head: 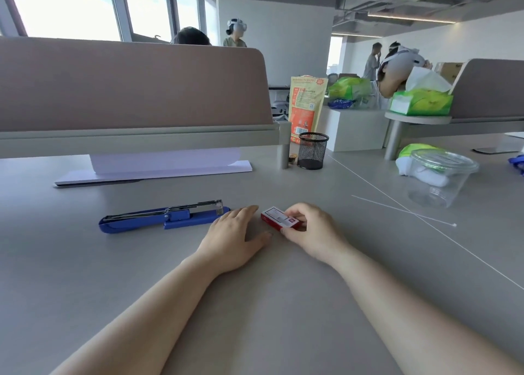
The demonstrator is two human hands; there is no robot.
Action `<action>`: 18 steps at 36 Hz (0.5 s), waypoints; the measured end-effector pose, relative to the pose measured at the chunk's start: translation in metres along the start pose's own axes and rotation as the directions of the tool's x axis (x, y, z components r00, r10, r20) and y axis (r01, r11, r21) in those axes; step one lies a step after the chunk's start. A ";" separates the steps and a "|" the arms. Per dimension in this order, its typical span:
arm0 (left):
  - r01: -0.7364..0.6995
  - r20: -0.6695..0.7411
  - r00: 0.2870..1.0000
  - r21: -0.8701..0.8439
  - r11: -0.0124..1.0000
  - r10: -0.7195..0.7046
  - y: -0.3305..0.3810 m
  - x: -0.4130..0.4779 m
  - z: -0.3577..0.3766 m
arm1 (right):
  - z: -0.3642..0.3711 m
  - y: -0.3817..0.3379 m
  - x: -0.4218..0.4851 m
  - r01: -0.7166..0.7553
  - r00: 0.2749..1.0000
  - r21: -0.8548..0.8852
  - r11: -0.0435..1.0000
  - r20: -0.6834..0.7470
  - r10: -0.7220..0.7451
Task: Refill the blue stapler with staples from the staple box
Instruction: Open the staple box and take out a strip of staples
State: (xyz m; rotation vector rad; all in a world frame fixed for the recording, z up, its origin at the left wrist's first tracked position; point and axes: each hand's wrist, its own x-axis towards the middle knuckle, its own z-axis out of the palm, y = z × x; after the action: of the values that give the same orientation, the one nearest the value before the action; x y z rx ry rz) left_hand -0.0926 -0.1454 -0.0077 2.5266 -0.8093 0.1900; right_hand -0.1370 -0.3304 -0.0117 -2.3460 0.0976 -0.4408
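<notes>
On the grey desk (255,303) the blue stapler (164,217) lies swung open, its blue base flat and its metal staple channel exposed along the top, running from near left to far right. Its right end sits just beside the left hand (235,233), which rests palm down on the desk with fingers spread and relaxed, holding nothing; the fingertips reach toward the staple box (280,218) and seem to touch its left end, though the view is too shallow to be sure. The small red and white staple box lies flat on the desk between the two hands. The right hand (312,230) is curled around the box's right end, fingers over the far edge and thumb at the near edge, pinching it while the box rests on the desk.

Farther back, right of centre, a black mesh pen cup (312,150) stands upright near a desk divider post. To the far right sits a clear plastic tub (439,179) with a lid, and a thin white cable tie (402,210) lies on the desk between the tub and the right hand, well apart from the box.
</notes>
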 end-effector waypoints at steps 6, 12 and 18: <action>0.007 -0.012 1.000 -0.037 0.999 -0.007 -0.002 0.001 0.000 | -0.001 -0.004 -0.003 0.052 0.997 0.028 0.998 0.055 -0.053; -0.008 -0.003 1.000 -0.042 0.999 0.008 -0.002 -0.001 -0.001 | -0.002 -0.004 -0.004 0.052 0.995 0.040 0.998 0.078 -0.055; -0.040 0.002 0.999 0.081 0.996 0.040 -0.003 -0.002 0.002 | -0.003 -0.004 -0.005 0.045 0.995 0.072 0.996 0.086 -0.051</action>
State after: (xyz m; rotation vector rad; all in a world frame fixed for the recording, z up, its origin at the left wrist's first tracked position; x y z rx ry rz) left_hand -0.0929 -0.1432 -0.0111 2.5871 -0.8693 0.2396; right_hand -0.1427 -0.3287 -0.0084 -2.2991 -0.0155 -0.3580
